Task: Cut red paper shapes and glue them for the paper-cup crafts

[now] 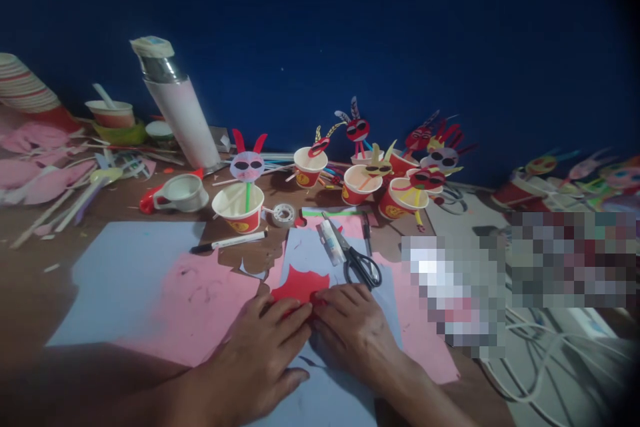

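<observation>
A piece of red paper (299,282) with a jagged, pointed outline lies over light blue paper at the centre. My left hand (267,343) has its fingers bent over the paper's lower left edge, with the thumb apart below. On the lower right edge, the fingers of my right hand (357,327) are pressed together; their tips partly hide the paper. Black-handled scissors (361,267) lie just beyond my right hand, beside a small white tube (331,243). Farther forward, a paper cup (239,209) holds a pink paper rabbit-eared face (247,165) on a green straw.
Several red and white cups (361,185) with paper faces stand near the blue wall. A white flask (180,117), a mug (181,193), a tape roll (283,215) and a marker (230,241) are forward left. Loose cables (540,360) lie at right.
</observation>
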Available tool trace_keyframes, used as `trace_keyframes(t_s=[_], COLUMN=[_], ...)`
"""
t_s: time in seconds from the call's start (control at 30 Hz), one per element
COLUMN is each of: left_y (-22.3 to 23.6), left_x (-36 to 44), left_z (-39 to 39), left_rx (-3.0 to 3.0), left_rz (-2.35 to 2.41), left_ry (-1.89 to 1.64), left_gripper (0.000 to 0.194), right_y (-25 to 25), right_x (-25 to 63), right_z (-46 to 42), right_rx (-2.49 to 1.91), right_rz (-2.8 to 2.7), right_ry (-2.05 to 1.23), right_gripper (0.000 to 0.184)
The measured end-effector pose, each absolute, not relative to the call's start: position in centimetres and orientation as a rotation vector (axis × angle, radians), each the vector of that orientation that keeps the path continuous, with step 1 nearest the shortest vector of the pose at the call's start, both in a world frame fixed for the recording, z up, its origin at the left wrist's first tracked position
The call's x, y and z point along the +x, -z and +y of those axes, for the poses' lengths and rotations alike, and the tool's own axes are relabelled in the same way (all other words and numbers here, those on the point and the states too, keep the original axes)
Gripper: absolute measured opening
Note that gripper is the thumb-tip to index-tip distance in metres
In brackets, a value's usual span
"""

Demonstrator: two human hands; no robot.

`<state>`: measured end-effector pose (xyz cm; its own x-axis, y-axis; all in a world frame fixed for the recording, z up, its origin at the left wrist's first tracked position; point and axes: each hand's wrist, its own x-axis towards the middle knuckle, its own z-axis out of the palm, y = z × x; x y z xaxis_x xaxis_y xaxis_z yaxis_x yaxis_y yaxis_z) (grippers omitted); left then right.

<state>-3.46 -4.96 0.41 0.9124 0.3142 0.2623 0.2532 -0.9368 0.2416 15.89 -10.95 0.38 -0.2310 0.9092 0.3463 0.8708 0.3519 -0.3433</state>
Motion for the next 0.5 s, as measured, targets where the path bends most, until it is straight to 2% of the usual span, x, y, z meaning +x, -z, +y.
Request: trace_keyframes(t_s=[0.13,0.33,0.5], left_y=[-0.6,-0.9,-0.7], left_x=[-3.5,-3.8,-3.9], left_z=[-4.5,-3.0,-2.8], left_rx=[2.817,2.681,2.736], left_rz=[0.448,0.529,0.517], left_ry=[-0.449,-0.575,-0.536], left_gripper=[0.035,0.020,0.018], right_y=[-0.4,-0.4,-0.4], right_x=[16.0,16.3,16.5], right_z=[-10.9,-10.8,-10.7], right_rx=[-1.545,-1.558,-1.539], right_rz=[-2.151,-2.165,-2.135], right_ry=[-0.082,-0.104,-0.097], right_gripper=[0.012,0.008,0.009])
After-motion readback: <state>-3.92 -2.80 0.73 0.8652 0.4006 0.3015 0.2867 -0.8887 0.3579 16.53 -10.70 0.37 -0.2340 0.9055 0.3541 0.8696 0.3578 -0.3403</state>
